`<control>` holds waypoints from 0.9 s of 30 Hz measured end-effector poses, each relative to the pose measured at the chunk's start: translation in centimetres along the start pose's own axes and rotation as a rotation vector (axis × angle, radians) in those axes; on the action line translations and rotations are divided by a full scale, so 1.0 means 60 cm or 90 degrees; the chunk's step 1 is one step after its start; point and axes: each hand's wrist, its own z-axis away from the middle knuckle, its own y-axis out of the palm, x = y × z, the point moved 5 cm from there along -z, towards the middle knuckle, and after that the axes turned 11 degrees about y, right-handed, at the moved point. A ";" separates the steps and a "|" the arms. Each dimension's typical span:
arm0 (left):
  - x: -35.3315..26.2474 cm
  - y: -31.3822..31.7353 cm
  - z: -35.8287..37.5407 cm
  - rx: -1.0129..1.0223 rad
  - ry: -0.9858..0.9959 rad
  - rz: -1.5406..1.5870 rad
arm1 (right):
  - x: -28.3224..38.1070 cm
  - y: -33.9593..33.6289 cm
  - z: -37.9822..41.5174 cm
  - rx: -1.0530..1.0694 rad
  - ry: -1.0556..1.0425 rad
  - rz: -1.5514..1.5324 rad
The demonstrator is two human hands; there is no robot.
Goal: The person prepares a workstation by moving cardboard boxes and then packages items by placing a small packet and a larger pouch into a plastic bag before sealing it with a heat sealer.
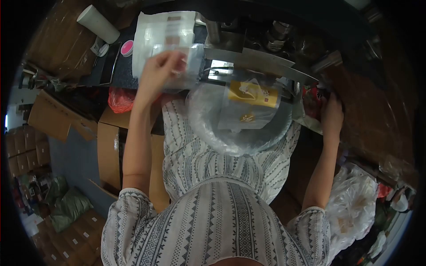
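Brown cartons (17, 148) are stacked on the floor at the far left, near a green sack (71, 208). Nearer the lap, an open box (108, 155) stands below the dark table (126, 73), with a red bag (120, 99) at the table's edge. On the table are a white cup (98, 24) lying tilted, a pink-topped tub (127, 48), a phone (110, 63) and a pile of bags (148, 33).

The left hand (160, 68) is over the front of this pile, beside a clear packet (193, 62). Its thumb and fingers are drawn narrow, but blur hides whether they grip the packet.

Right of the pile is a machine (266, 60) with a metal bar across its front. Below it, a plastic-covered basin (213, 133) sits over the lap, and a clear pouch (248, 106) with a yellow band lies over the basin.

The right hand (332, 114) is at a red and green bag (312, 104) right of the basin; its fingers are partly hidden, so I cannot tell their grip. A white bag (353, 199) bulges beside the right elbow.
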 end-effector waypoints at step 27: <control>-0.044 0.098 0.159 -0.280 0.274 -0.440 | 0.185 -0.143 0.129 0.251 -0.280 -0.550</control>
